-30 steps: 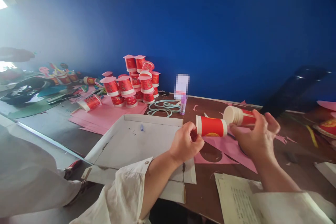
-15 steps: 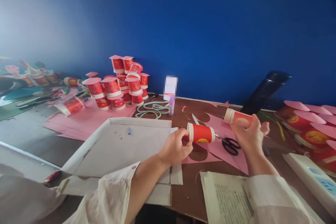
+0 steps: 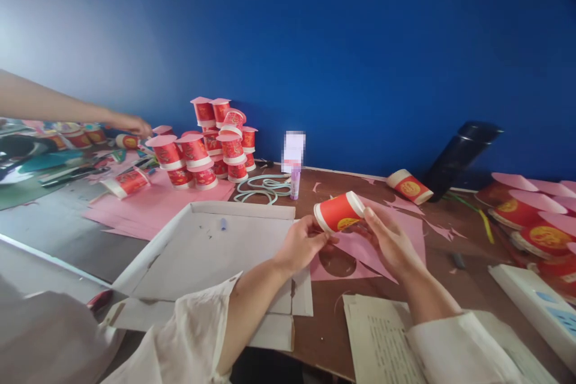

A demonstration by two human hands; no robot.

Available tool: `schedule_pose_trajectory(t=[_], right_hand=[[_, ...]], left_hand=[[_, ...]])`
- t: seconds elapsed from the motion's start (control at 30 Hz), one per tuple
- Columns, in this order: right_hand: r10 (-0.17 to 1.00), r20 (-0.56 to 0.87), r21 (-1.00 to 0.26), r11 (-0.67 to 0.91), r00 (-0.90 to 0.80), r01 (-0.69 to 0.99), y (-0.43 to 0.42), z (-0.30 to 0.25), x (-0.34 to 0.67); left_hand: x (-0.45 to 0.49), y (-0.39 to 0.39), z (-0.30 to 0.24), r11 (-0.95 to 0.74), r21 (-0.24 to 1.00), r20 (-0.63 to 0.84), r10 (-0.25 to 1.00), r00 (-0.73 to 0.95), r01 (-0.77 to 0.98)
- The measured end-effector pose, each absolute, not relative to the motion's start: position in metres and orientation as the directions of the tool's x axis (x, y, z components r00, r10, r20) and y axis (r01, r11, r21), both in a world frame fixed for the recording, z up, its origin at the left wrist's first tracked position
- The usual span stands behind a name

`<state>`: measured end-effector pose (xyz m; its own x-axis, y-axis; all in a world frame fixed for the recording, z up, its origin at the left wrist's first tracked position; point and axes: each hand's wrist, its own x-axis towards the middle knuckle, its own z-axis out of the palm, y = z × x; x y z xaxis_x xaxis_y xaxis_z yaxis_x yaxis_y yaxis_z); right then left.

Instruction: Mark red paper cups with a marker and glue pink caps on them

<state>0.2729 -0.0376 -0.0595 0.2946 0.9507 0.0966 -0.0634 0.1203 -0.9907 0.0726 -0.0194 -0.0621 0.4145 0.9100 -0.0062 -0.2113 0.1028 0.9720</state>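
Observation:
A red paper cup (image 3: 341, 212) with a yellow emblem and white rims is held on its side, slightly tilted, above the pink paper. My left hand (image 3: 302, 246) grips its left end with closed fingers. At the right end, the thumb and fingers of my right hand (image 3: 396, 246) close on the cup too. Beneath lies cut pink paper (image 3: 405, 225) with round holes. Another red paper cup (image 3: 408, 186) lies on its side farther back on the right, against the foot of a black bottle (image 3: 463, 156).
Left of my hands stands a shallow white cardboard box (image 3: 180, 267). Behind it are stacked red cups with pink lids (image 3: 193, 150), a cable (image 3: 258, 189) and a purple tube (image 3: 294, 183). Another person's arm (image 3: 67, 102) reaches in. Printed sheets (image 3: 382, 336) and a power strip (image 3: 535, 300) lie right.
My right hand has let go of the stacked cups, now lying by the bottle, and moved left onto the single cup. That cup is lifted and tilted. Another person's arm has entered from the left.

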Motion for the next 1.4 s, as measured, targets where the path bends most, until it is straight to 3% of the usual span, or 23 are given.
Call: schedule_pose_trajectory(t=[0.1, 0.23, 0.33, 0.4, 0.5, 0.57, 0.8, 0.9, 1.03, 1.17, 1.27, 1.4], right_hand=[[0.974, 0.115, -0.956, 0.162, 0.198, -0.245, -0.036, -0.062, 0.264], [0.964, 0.131, -0.953, 0.186, 0.232, -0.237, -0.036, -0.064, 0.27], [0.965, 0.028, -0.978, 0.081, 0.26, -0.195, -0.038, -0.065, 0.272], [0.963, -0.055, -0.962, 0.019, 0.263, -0.272, -0.038, -0.063, 0.272], [0.945, -0.152, -0.879, 0.005, 0.291, -0.476, -0.032, -0.058, 0.273], [0.924, -0.172, -0.816, 0.061, 0.342, -0.574, -0.028, -0.054, 0.276], [0.908, -0.257, -0.69, 0.066, 0.33, -0.721, -0.028, -0.047, 0.277], [0.899, -0.236, -0.7, 0.107, 0.37, -0.706, -0.027, -0.053, 0.284], [0.808, -0.187, -0.735, 0.261, 0.558, -0.625, -0.021, -0.061, 0.308], [0.788, -0.156, -0.744, 0.303, 0.596, -0.596, -0.02, -0.058, 0.32], [0.824, -0.12, -0.77, 0.274, 0.553, -0.576, -0.025, -0.052, 0.305], [0.955, -0.086, -0.86, 0.073, 0.284, -0.505, -0.035, -0.05, 0.273]], left_hand=[[0.081, -0.02, -0.056, 0.107, 0.97, 0.001, 0.899, 0.439, -0.22], [0.103, -0.022, -0.044, 0.164, 0.974, -0.087, 0.906, 0.415, -0.153], [0.124, -0.026, -0.041, 0.185, 0.967, -0.089, 0.892, 0.444, -0.178], [0.134, -0.028, -0.044, 0.214, 0.938, -0.043, 0.851, 0.523, -0.272], [0.136, -0.029, -0.051, 0.375, 0.805, -0.031, 0.801, 0.598, -0.461], [0.129, -0.028, -0.053, 0.456, 0.737, -0.062, 0.781, 0.622, -0.499], [0.111, -0.022, -0.053, 0.528, 0.725, -0.102, 0.718, 0.689, -0.443], [0.113, -0.024, -0.054, 0.543, 0.734, -0.121, 0.695, 0.709, -0.408], [0.113, -0.027, -0.054, 0.57, 0.744, -0.153, 0.655, 0.74, -0.349], [0.112, -0.028, -0.053, 0.569, 0.753, -0.156, 0.643, 0.75, -0.331], [0.114, -0.028, -0.054, 0.563, 0.748, -0.15, 0.657, 0.739, -0.35], [0.117, -0.026, -0.054, 0.492, 0.691, -0.061, 0.77, 0.635, -0.53]])
